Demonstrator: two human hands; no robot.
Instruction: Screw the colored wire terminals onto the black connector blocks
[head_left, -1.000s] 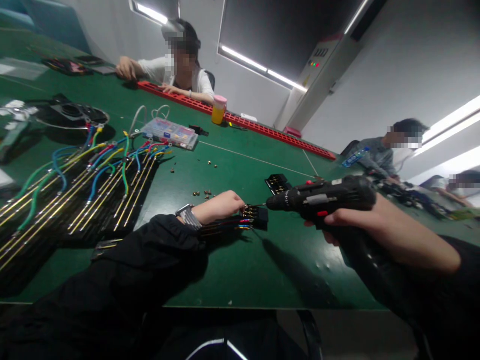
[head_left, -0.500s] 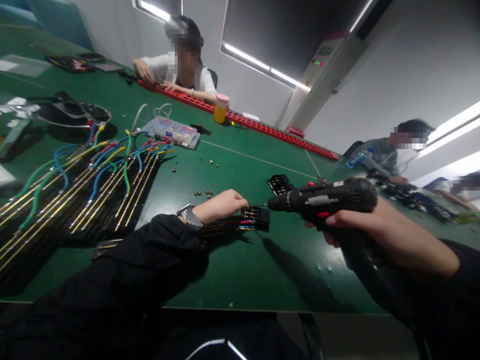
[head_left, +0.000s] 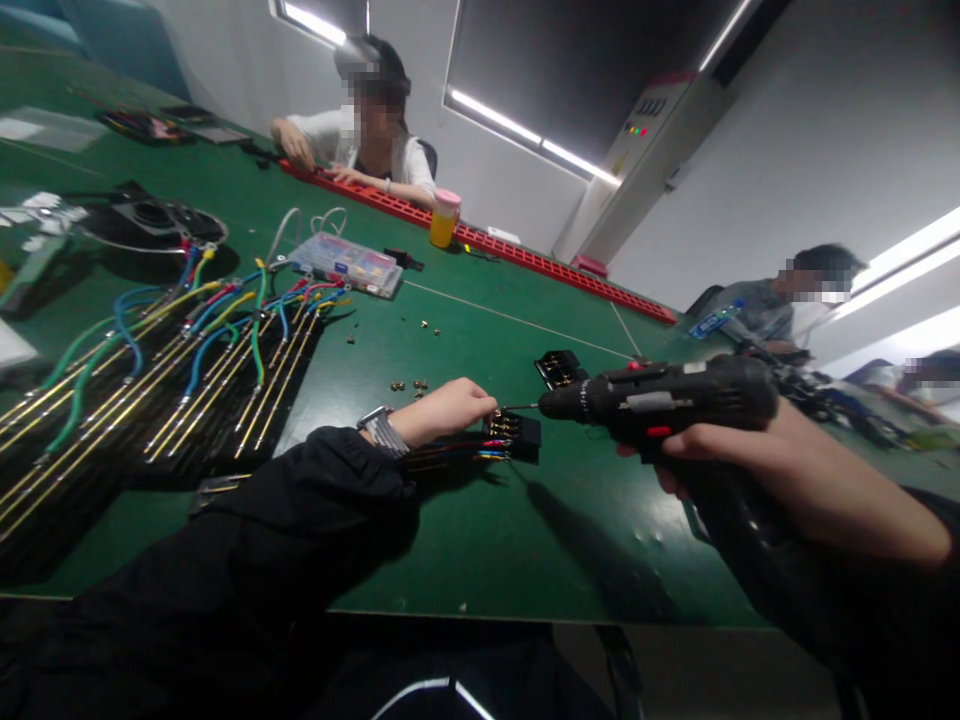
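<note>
My right hand (head_left: 750, 450) is wrapped around the grip of a black cordless drill (head_left: 667, 395), held level and pointing left. Its thin bit (head_left: 521, 407) reaches the fingertips of my left hand (head_left: 450, 410). Thumb and forefinger there are pinched at the bit's tip; whatever lies between them is too small to make out. Just below the fingertips is a black terminal block (head_left: 525, 435) with brass-coloured contacts. Wires with red, blue and yellow sleeved ends (head_left: 491, 450) lie along its near side, partly hidden by my left hand. A second black terminal block (head_left: 559, 368) lies behind the drill's chuck.
Small brass screws (head_left: 409, 386) lie left of the blocks. Black bars with brass strips and coloured cables (head_left: 202, 380) cover the table's left side. Farther back are a clear parts box (head_left: 349, 265), a pink-lidded cup (head_left: 445, 220) and a long red slotted strip (head_left: 547, 265). Co-workers sit beyond.
The drill and my right hand have shifted slightly to the right, showing more of the bit. My left hand stays pinched beside the terminal block.
</note>
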